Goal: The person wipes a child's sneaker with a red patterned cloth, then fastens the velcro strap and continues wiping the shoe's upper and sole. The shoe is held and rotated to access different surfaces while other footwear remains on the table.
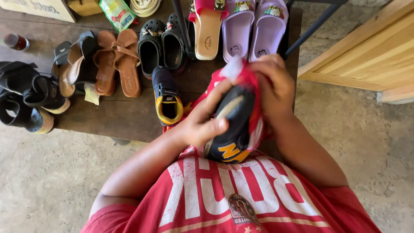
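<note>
Fingers of the left hand [202, 123] curl around the side of a small dark navy sneaker [233, 125] with yellow trim, thumb laid across its sole, gripping it firmly just above the person's red printed shirt [224, 194]. That grip seems meant to steady the shoe while the right hand [274, 86] presses a red cloth [250, 82] against its far side and toe, fingers closed over the fabric as if wiping. Sole faces up toward the camera, which suggests the underside is getting attention. Its matching sneaker [167, 97] sits alone on the dark wooden table [120, 114] just ahead, toe toward the person. Behind it, pairs stand side by side as though on display: black clogs [161, 43], brown strappy sandals [117, 60], lilac slides [254, 26] with small charms, a pink and tan slide [208, 28], and black sandals [26, 95] at the left edge. At the far edge lie a green snack packet [116, 13], a tan cardboard box [36, 7] with dark lettering, and a small red-capped container [16, 42]. Pale wooden boards [366, 56] lean at right on the concrete floor [51, 172].
</note>
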